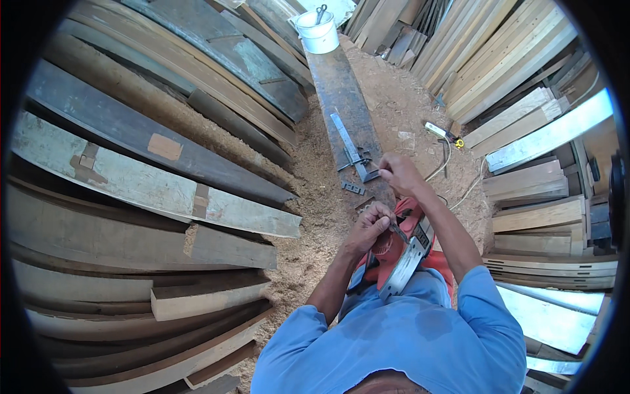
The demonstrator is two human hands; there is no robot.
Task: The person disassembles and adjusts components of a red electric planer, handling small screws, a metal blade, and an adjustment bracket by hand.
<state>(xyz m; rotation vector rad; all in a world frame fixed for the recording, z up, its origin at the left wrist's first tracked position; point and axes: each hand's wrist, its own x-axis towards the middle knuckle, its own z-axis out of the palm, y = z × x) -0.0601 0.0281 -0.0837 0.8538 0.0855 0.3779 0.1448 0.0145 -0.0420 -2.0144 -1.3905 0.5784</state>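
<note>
A red power tool with a long silver sole plate [403, 268], which looks like an electric hand planer, rests across my lap. My left hand [371, 228] is closed over its far end, pinching a small flat metal piece [399, 232] against the tool. Just beyond, my right hand [401, 175] reaches over the narrow plank, its thumb and fingers pinched at a small dark metal piece [372, 175]. That piece lies by the near end of a metal ruler [345, 139] with a dark crosspiece. A notched metal plate [353, 188] lies left of it on the plank.
The worn plank [333, 82] runs away from me to a white bucket [317, 31] with scissor-like handles sticking out. Stacked boards [157, 197] line the left, and more lumber [525, 190] the right. A white power strip [435, 129], cord and yellow-handled scissors [459, 142] lie on sawdust.
</note>
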